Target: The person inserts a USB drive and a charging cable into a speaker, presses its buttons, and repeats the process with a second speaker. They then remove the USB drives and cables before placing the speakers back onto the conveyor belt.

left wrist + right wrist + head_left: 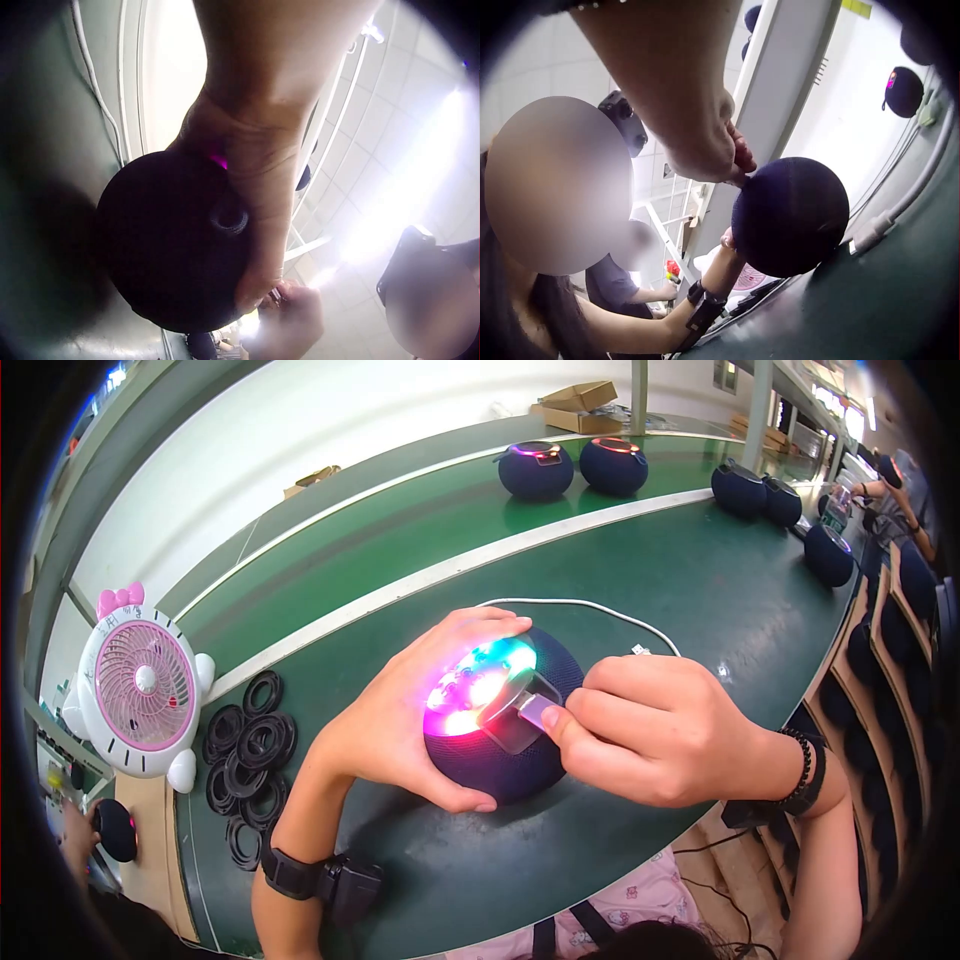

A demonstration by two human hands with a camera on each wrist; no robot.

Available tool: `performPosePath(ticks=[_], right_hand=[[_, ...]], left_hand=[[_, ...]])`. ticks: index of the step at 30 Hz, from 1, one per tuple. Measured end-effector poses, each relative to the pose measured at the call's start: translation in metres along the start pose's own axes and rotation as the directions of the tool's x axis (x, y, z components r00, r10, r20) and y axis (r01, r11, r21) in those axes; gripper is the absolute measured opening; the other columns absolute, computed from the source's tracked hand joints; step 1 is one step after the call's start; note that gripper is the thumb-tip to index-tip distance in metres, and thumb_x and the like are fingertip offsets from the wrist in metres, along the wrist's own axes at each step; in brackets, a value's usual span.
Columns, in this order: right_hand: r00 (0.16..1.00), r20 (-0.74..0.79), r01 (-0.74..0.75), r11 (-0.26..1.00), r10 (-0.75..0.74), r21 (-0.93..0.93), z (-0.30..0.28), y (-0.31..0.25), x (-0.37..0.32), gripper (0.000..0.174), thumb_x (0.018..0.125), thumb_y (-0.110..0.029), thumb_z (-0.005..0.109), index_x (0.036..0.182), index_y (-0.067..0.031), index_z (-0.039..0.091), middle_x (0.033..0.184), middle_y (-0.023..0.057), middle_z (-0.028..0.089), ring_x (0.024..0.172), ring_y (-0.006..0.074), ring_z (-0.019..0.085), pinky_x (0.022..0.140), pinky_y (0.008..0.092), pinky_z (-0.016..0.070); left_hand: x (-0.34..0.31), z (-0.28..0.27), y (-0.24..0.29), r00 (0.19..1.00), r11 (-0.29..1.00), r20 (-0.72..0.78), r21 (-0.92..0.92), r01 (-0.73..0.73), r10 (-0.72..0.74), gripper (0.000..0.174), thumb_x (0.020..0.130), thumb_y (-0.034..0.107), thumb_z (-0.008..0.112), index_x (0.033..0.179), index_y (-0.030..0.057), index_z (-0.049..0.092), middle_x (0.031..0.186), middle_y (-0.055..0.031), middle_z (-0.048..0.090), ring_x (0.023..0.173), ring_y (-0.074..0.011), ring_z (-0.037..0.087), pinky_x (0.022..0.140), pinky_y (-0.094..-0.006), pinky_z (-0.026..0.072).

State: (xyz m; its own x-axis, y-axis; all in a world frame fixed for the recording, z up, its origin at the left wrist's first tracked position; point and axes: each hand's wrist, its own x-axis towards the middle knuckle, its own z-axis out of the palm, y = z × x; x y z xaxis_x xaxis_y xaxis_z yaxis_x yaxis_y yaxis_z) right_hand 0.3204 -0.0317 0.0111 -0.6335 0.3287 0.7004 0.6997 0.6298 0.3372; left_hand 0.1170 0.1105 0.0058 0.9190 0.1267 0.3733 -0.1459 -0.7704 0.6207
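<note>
A round dark-blue fabric speaker (pixel 520 765) stands on the green table, its top ring glowing pink, white and turquoise. My left hand (pixel 400 700) grips it from the left, fingers over the far side and thumb low on the near side. With thumb and curled fingers, my right hand (pixel 650 730) pinches a small USB stick (pixel 537 710), whose metal end is right at the open flap on the speaker's side. In the left wrist view the speaker (pixel 172 240) hides most of the left fingers. The right wrist view shows the right fingertips at the top edge of the speaker (pixel 791 217).
A white cable (pixel 590 603) with a plug lies behind the speaker. Black rubber rings (pixel 250 750) are piled at left beside a pink-and-white fan (pixel 145 680). Two lit speakers (pixel 535 472) stand farther back, with more at right near racked trays (pixel 880 710).
</note>
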Motion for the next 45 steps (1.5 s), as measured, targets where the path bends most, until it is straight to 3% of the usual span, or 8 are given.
performPosePath(ticks=[6,12,14,18,22,24,31,45], right_hand=[[0.960,-0.091,-0.233,0.937,0.264,0.262,0.006,-0.003,-0.012,0.014,0.072,-0.002,0.071,0.080,-0.0028,0.059,0.072,0.0063,0.055,0.063,0.0208,0.056,0.054,0.0293,0.0474],[0.839,0.060,-0.507,0.737,0.541,0.448,-0.001,-0.005,-0.010,0.015,0.080,0.001,0.066,0.093,0.0000,0.060,0.075,0.0088,0.060,0.060,0.0172,0.058,0.051,0.0281,0.0456],[0.688,0.151,-0.599,0.438,0.709,0.670,0.002,-0.010,-0.011,0.014,0.082,0.002,0.063,0.095,0.0000,0.059,0.075,0.0080,0.061,0.054,0.0136,0.057,0.050,0.0266,0.0448],[0.819,0.086,-0.490,0.615,0.567,0.617,0.003,-0.004,-0.016,0.016,0.082,0.000,0.069,0.096,-0.0005,0.061,0.075,0.0064,0.060,0.052,0.0132,0.055,0.051,0.0264,0.0458],[0.821,0.119,-0.523,0.652,0.558,0.549,-0.003,-0.005,-0.012,0.020,0.077,0.001,0.074,0.094,0.0013,0.063,0.078,0.0078,0.059,0.060,0.0161,0.057,0.053,0.0267,0.0472],[0.950,0.003,-0.301,0.915,0.312,0.268,-0.004,0.002,-0.010,0.023,0.071,-0.001,0.075,0.090,0.0029,0.064,0.081,0.0086,0.059,0.069,0.0199,0.059,0.054,0.0281,0.0492],[0.996,-0.074,0.045,0.997,-0.050,-0.070,0.002,0.000,-0.006,0.022,0.060,0.002,0.075,0.080,0.0046,0.067,0.083,0.0083,0.061,0.068,0.0228,0.060,0.054,0.0295,0.0503],[0.959,0.259,-0.158,0.977,0.118,0.140,-0.021,0.000,0.011,0.017,0.068,-0.005,0.069,0.082,0.0003,0.061,0.084,0.0087,0.057,0.077,0.0244,0.060,0.064,0.0327,0.0525]], left_hand=[[0.000,0.001,0.002,0.999,1.000,0.027,-0.008,0.029,-0.029,0.113,0.044,0.031,0.091,0.141,0.0025,0.043,0.144,-0.0166,0.042,0.135,-0.0331,0.039,0.114,-0.0434,0.0287],[-0.001,0.001,0.003,1.000,1.000,0.014,0.012,0.020,-0.020,0.115,0.044,0.031,0.092,0.143,0.0027,0.041,0.143,-0.0168,0.043,0.134,-0.0327,0.040,0.112,-0.0427,0.0305],[0.000,0.000,0.004,0.999,0.999,0.028,0.000,0.039,-0.039,0.116,0.044,0.030,0.093,0.144,0.0023,0.039,0.143,-0.0159,0.041,0.134,-0.0308,0.040,0.112,-0.0414,0.0309],[-0.002,0.002,0.000,0.998,0.998,0.024,-0.029,0.060,-0.059,0.117,0.045,0.029,0.094,0.144,0.0019,0.039,0.144,-0.0149,0.040,0.134,-0.0286,0.040,0.112,-0.0398,0.0311],[-0.003,0.004,-0.005,0.998,0.999,-0.063,-0.046,-0.029,0.026,0.106,0.048,0.034,0.092,0.139,0.0060,0.044,0.134,-0.0166,0.047,0.124,-0.0334,0.050,0.104,-0.0419,0.0401],[-0.003,0.004,-0.004,0.998,0.999,-0.061,-0.043,-0.028,0.026,0.106,0.048,0.034,0.092,0.139,0.0059,0.044,0.134,-0.0165,0.047,0.125,-0.0331,0.049,0.104,-0.0418,0.0399],[-0.003,0.000,0.000,1.000,1.000,0.014,-0.015,0.028,-0.028,0.118,0.044,0.028,0.095,0.144,0.0023,0.037,0.145,-0.0153,0.038,0.134,-0.0284,0.040,0.112,-0.0397,0.0313],[0.001,0.008,0.011,0.999,0.993,-0.032,0.118,0.011,-0.007,0.111,0.044,0.031,0.092,0.140,0.0025,0.043,0.140,-0.0176,0.043,0.131,-0.0332,0.043,0.110,-0.0434,0.0342]])
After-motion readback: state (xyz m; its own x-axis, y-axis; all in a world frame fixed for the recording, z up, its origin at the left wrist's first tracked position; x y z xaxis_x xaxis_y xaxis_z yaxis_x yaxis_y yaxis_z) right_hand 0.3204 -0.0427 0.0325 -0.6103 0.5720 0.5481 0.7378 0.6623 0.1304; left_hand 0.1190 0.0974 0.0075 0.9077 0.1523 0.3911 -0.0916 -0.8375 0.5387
